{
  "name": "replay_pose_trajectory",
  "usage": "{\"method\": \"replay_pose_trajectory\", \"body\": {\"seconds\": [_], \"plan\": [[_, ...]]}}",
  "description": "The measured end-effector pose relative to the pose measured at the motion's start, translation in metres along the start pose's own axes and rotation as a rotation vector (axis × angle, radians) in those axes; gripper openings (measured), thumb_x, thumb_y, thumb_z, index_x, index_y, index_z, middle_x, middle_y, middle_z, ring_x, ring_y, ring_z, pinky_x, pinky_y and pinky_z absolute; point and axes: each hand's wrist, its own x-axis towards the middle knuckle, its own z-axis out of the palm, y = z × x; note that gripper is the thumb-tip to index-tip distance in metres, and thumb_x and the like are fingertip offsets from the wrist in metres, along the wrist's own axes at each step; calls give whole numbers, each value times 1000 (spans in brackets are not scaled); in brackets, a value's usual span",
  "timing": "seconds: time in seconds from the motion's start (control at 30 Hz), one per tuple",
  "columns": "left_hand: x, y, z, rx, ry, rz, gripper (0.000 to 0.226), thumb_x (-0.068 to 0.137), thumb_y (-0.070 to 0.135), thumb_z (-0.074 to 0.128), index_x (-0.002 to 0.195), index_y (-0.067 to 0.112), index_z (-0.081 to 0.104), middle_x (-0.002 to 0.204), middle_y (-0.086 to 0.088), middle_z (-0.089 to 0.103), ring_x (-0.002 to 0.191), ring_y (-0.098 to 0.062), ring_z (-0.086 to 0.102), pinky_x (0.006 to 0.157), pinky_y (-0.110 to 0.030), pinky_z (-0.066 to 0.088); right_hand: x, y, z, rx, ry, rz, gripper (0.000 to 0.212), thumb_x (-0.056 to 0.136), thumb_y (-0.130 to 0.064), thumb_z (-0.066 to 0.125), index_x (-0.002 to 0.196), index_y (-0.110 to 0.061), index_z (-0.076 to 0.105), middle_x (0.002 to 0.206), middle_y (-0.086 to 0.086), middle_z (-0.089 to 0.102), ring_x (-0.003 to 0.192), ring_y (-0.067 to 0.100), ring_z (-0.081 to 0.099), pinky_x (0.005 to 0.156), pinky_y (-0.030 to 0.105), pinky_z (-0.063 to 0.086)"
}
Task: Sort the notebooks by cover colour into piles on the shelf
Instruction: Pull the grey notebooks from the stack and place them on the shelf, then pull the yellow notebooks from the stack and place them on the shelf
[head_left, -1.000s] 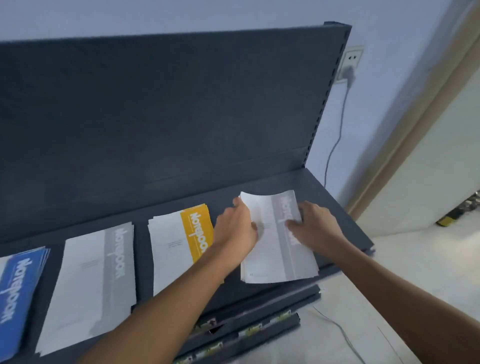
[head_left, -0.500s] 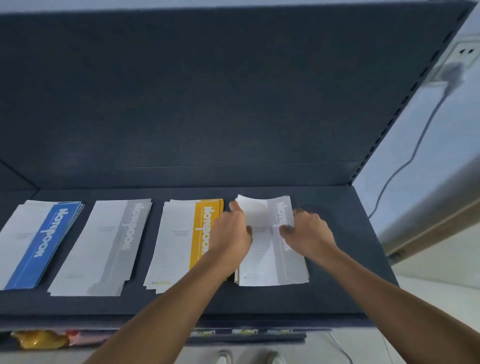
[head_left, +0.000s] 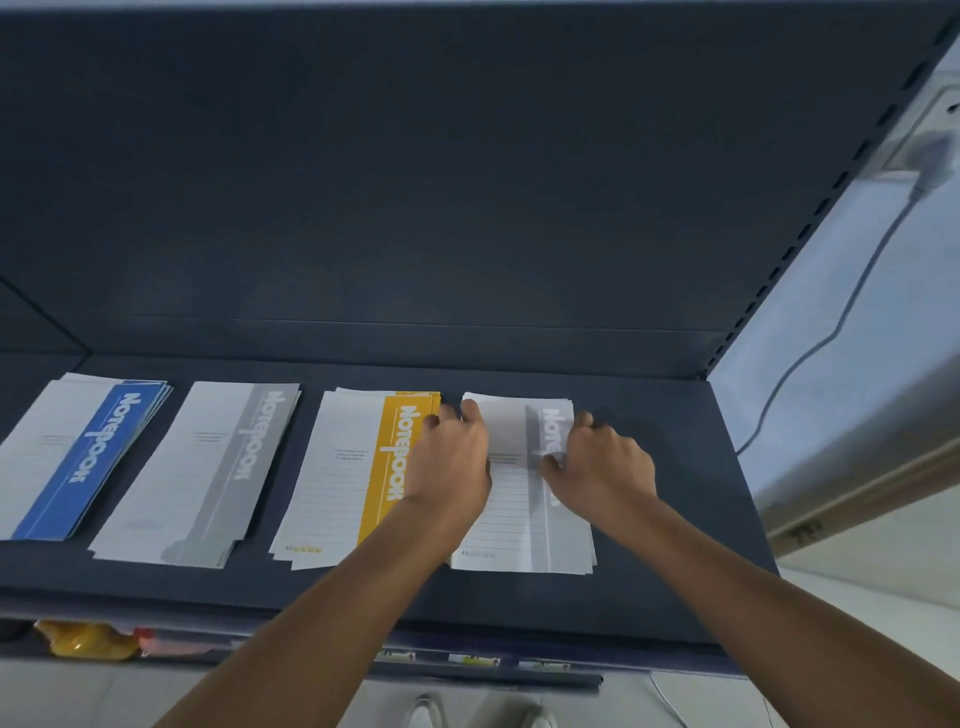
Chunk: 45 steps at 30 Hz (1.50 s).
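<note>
Four notebook piles lie in a row on the dark shelf (head_left: 675, 493): a blue-striped pile (head_left: 78, 457) at the far left, then a grey-striped pile (head_left: 208, 467), a yellow-striped pile (head_left: 353, 478), and a second grey-striped pile (head_left: 519, 525) on the right. My left hand (head_left: 452, 462) grips the left edge of the top grey notebook (head_left: 506, 431) on that right pile, with fingers curled over its far corner. My right hand (head_left: 602, 467) pinches the same notebook at its right edge, thumb on the grey stripe. The notebook's far end bows upward.
The shelf's dark back panel (head_left: 467, 182) rises just behind the piles. A lower shelf holds a yellow item (head_left: 83, 639), and price labels (head_left: 472, 660) line its front edge. A plugged socket (head_left: 930, 150) with a hanging cable is on the wall to the right.
The view has swung left and squared up to the shelf, bringing the blue pile fully into sight. Both hands have stayed on the right grey pile, holding its top notebook.
</note>
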Motion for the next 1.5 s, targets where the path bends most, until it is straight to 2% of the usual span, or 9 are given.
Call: {"method": "replay_pose_trajectory", "body": {"seconds": [0.17,0.37,0.47,0.73,0.83,1.0,1.17,1.33,1.5], "plan": [[-2,-23,-19,-103,60,10,30,97,19,57,123,8,48,114,-12,60,99,-30,62,63,-31,41,2,-21,-11,-79,85,-27,33,91,-43,54,102,-15,40,73,-5,54,55,16,49,46,27,30],[-12,-93,-56,-224,133,-75,21,98,23,53,116,13,58,109,-7,65,86,-25,64,67,-34,52,0,-93,-24,-59,160,-210,27,92,-39,54,104,-18,40,71,-5,52,64,22,52,53,31,35],[-26,-147,-79,-207,161,-122,16,97,22,51,109,12,57,102,-8,65,78,-24,59,64,-34,47,-5,-152,-29,-53,181,-304,32,93,-37,52,115,-16,42,80,-3,55,70,25,56,56,33,37],[-104,-322,-116,-166,213,-365,23,99,23,46,114,9,56,102,-10,64,78,-28,58,72,-40,51,-43,-336,-8,-49,153,-645,31,96,-39,49,118,-18,50,105,5,66,91,30,66,61,34,37],[-144,-382,-121,-175,221,-482,22,98,21,45,111,7,56,98,-10,64,82,-32,62,78,-46,55,-67,-401,13,-38,102,-794,33,98,-38,47,124,-18,51,102,3,65,88,27,63,63,35,42],[-218,-458,-131,-179,283,-629,17,95,22,43,96,9,53,89,-11,61,80,-37,60,70,-47,55,-116,-499,39,-29,28,-1044,33,96,-39,48,122,-19,51,106,5,65,89,31,62,65,36,42],[-281,-524,-139,-165,350,-795,20,97,27,43,91,11,54,83,-8,60,76,-30,59,65,-44,54,-161,-588,49,35,1,-1255,30,93,-41,51,118,-24,54,95,-1,69,84,27,62,66,36,45],[-323,-579,-139,-185,350,-942,22,94,28,44,97,14,61,91,-7,65,83,-29,61,72,-44,55,-194,-656,67,20,-55,-1379,27,94,-40,52,116,-23,55,93,-3,67,86,25,64,67,38,49],[-327,-641,-142,-181,327,-957,20,94,27,48,102,14,61,93,-4,67,82,-25,62,74,-46,56,-193,-726,84,15,-73,-1395,27,95,-37,51,117,-23,55,88,-4,65,81,24,60,67,37,47]]}}
